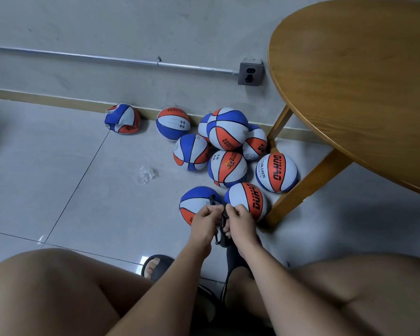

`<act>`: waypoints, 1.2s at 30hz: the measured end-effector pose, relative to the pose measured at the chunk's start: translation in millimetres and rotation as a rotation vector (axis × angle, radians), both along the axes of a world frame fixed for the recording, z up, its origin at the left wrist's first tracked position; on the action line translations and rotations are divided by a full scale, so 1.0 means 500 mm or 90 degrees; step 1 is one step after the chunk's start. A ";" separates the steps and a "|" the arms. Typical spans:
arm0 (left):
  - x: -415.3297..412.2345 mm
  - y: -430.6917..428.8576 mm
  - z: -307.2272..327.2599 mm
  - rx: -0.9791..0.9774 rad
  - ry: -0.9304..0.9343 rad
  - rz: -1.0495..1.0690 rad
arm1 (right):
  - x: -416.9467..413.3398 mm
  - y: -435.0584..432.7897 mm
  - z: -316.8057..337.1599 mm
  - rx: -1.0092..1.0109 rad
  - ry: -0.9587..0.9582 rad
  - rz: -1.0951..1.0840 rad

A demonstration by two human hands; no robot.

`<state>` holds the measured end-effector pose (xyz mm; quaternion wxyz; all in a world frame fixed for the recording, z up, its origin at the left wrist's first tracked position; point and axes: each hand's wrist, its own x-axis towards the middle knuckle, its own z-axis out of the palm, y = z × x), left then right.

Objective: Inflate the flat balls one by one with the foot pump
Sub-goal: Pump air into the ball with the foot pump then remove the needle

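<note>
Pinching the pump hose (222,218), left hand (207,220) and right hand (241,223) may lose it if the ball (196,202) just beyond rolls.

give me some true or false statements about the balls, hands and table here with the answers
1. The left hand and the right hand both hold a black pump part. True.
2. The dented ball lies on the table. False: it lies on the floor by the wall.
3. Crumpled clear plastic lies on the floor. True.
4. Something is plugged into the wall socket. False: nothing is plugged in.
</note>
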<state>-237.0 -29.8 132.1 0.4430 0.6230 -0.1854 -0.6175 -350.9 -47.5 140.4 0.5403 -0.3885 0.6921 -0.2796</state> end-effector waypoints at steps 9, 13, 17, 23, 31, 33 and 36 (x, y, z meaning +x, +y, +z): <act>-0.003 0.046 -0.067 0.080 -0.156 -0.075 | -0.029 0.044 -0.060 0.121 -0.002 0.049; -0.003 0.065 -0.092 0.114 -0.212 -0.138 | -0.041 0.062 -0.090 0.167 0.050 0.086; -0.002 0.078 -0.101 0.159 -0.245 -0.168 | -0.048 0.069 -0.116 0.227 0.078 0.116; -0.008 0.060 -0.071 0.088 -0.185 -0.092 | -0.029 0.048 -0.083 0.165 0.034 0.065; -0.006 -0.025 0.036 -0.020 -0.010 0.035 | 0.008 -0.024 -0.003 -0.031 0.031 -0.014; -0.008 -0.018 0.032 -0.022 -0.004 0.018 | 0.010 -0.017 -0.006 -0.027 0.034 -0.007; -0.008 -0.001 0.004 -0.005 -0.029 -0.003 | 0.002 0.003 -0.016 0.001 0.014 0.010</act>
